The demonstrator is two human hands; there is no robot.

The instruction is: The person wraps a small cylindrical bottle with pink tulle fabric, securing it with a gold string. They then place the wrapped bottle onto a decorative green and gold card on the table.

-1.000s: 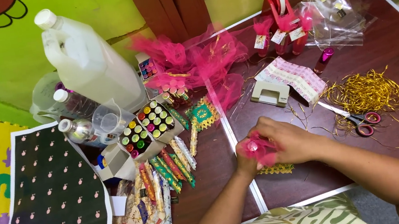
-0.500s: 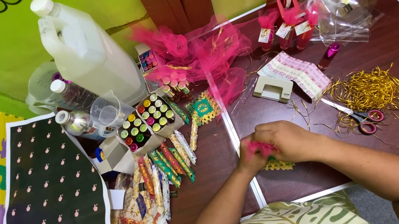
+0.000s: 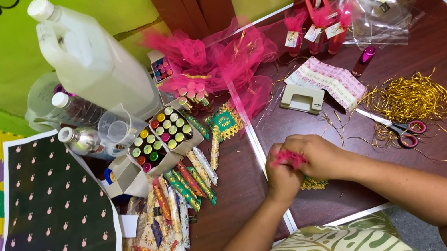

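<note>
Both hands together at the near edge of the dark brown desk (image 3: 233, 199), right over the seam between its two panels. Left hand (image 3: 281, 176) clenched around a small wad of pink netting (image 3: 290, 158), pinching it from the left. Right hand (image 3: 325, 155) closed on the same wad from the right, fingertips meeting the left ones across it. Netting bunched tight between the two, only a crumpled tuft showing, no clear long axis to read. Neither hand nearer than the other; both touching it. Just beneath the hands, a gold-and-green trim piece (image 3: 313, 184) flat on the desk. Off to the right, well apart, red-handled scissors (image 3: 402, 130) beside a tangle of gold ribbon (image 3: 410, 98). Further back, the big heap of pink netting (image 3: 214, 57).
</note>
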